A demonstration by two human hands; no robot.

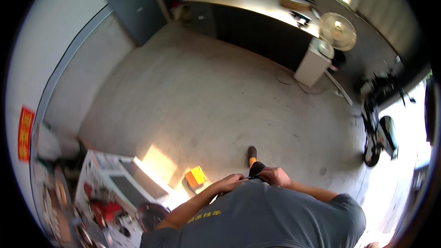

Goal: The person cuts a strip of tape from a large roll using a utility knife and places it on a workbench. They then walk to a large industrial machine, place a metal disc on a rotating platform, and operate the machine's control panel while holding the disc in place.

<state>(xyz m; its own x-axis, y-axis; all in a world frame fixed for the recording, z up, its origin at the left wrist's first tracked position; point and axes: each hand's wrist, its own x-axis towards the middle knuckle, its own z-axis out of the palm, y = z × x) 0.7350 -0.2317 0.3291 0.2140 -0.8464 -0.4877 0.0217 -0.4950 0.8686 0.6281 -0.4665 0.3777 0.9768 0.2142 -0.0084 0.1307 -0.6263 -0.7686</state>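
Note:
Both of my hands meet in front of my grey shirt, low in the view. My left hand and my right hand pinch the two ends of a thin dark object, pen-like or tool-like; its kind is too small to tell. Just beyond the hands, my dark shoe shows on the concrete floor. A small orange and yellow box lies on the floor close to my left hand.
A white box-shaped appliance and a cluttered stand with red items sit at lower left. A long counter, a white cabinet and a round fan line the far wall. A parked two-wheeler stands by the bright doorway at right.

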